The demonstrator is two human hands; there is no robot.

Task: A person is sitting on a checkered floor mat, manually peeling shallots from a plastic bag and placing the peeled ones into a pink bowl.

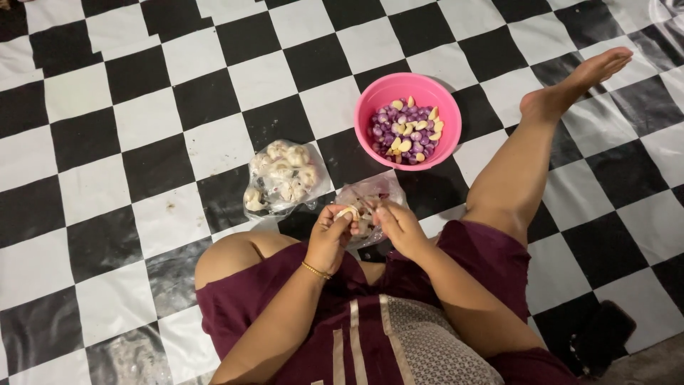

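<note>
While the left hand (329, 239) pinches a pale garlic clove (347, 212) between its fingers (342, 217), the right hand (399, 227) closes in against it, fingertips curled at the clove's skin, seemingly so one hand steadies and the other peels; whether it grips anything I cannot tell. Directly beneath the fingers lies a crumpled clear bag (367, 196), apparently catching peelings. Just beyond to the left sits a plastic bag of garlic bulbs (281, 177), and farther ahead a pink bowl (370, 103) of peeled cloves and small purple onions, all on the chequered floor (128, 107).

Dim warm light, soft glare, slight blur.
</note>
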